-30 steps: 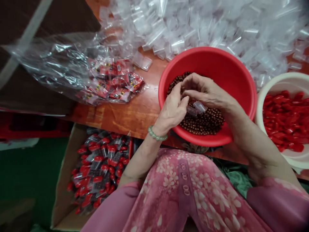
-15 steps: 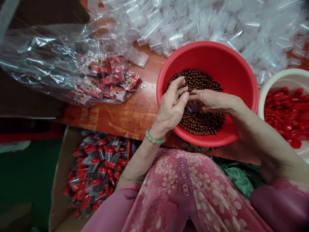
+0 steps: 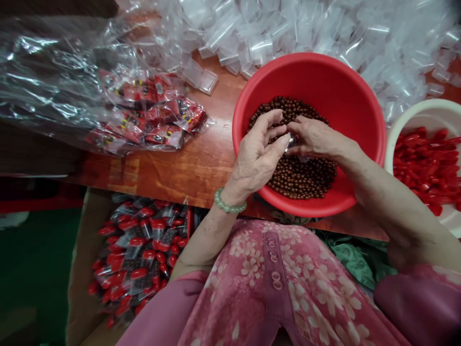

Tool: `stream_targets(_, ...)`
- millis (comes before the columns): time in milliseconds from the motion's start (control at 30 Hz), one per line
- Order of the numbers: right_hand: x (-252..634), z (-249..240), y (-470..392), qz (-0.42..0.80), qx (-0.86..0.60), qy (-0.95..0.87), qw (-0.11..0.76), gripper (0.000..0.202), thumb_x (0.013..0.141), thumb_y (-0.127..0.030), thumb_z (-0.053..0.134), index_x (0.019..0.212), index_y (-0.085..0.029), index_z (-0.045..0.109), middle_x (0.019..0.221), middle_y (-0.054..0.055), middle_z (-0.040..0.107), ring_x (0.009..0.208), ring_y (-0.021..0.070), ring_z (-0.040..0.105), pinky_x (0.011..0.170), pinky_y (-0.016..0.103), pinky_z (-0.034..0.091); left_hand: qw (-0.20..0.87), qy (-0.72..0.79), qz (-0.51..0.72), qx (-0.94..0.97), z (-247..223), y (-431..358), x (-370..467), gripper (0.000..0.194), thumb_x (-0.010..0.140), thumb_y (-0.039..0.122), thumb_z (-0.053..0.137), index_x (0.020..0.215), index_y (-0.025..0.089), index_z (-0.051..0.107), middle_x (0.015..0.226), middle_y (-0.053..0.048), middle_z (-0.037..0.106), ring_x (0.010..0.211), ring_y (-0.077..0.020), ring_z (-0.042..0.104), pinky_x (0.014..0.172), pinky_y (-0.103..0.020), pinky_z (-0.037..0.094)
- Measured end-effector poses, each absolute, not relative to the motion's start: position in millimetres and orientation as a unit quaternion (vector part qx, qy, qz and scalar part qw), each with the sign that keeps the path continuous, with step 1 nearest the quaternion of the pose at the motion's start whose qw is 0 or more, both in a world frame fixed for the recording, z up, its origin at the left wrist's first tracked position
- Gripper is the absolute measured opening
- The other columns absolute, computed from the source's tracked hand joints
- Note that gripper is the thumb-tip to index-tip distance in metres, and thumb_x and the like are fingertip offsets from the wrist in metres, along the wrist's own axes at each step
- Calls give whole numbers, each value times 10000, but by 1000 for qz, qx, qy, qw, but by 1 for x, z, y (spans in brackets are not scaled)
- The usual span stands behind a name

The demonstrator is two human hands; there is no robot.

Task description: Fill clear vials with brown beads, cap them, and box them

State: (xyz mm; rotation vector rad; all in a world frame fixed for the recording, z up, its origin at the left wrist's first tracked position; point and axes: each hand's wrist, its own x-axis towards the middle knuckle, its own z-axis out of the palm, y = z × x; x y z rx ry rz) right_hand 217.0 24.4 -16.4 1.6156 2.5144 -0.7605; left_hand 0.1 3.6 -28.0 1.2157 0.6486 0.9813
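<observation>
Over the red bowl (image 3: pixel 360 110), my right hand (image 3: pixel 313 137) is closed around a small clear plastic container (image 3: pixel 304 158), mostly hidden by the fingers. Facing it, my left hand (image 3: pixel 257 149) is cupped with its fingers apart. Its fingertips and thumb are close to the container's near end; whether they touch it I cannot tell. Small round brown balls (image 3: pixel 302 185) cover the bottom of the bowl beneath both hands. A green bead bracelet (image 3: pixel 228 204) circles my left wrist.
Clear plastic containers (image 3: pixel 288 29) are heaped along the back of the wooden table (image 3: pixel 173 175). A clear bag (image 3: pixel 154 113) with red packets lies at left. A white tub (image 3: pixel 392 139) of red caps (image 3: pixel 425 163) stands at right. Below left, a cardboard box (image 3: pixel 81 269) holds red-capped filled containers (image 3: pixel 140 259).
My right hand has risen slightly and turned, with the container now more covered by its fingers. My left hand stays beside it, its thumb nearer the container. The view has shifted a little.
</observation>
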Motion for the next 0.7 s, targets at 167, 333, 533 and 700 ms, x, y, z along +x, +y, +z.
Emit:
stream_targets(167,197,-19,11,-339,491,802,8,461,800,-449,810,1181,-214,698,1039,55,725,967,245,638,847,338,485,648,288,438,552,-27,4,-1,466,913,499,721,1307,285,591,1466,-110,584,1313,-296,628,1077,-466,584)
stream_targets(333,191,-22,4,-460,475,750,12,493,712,-549,855,1022,-190,721,868,14,709,821,199,611,752,319,477,636,280,443,566,-33,5,-1,519,918,545,696,1348,282,568,1441,-96,579,1391,-320,578,1105,-495,555)
stream_targets(533,195,-19,11,-692,407,596,10,506,705,-559,865,994,-183,688,830,10,708,715,145,617,640,273,500,649,279,428,563,-25,3,-3,442,929,492,696,1294,266,592,1441,-88,598,1359,-295,587,1115,-477,538)
stream_targets(700,200,-9,16,-755,354,540,-116,453,742,-545,881,896,-168,683,751,-18,674,608,79,570,543,194,476,639,278,413,587,-17,2,-7,292,955,455,645,1205,304,666,1310,-52,694,1289,-297,604,1118,-500,532)
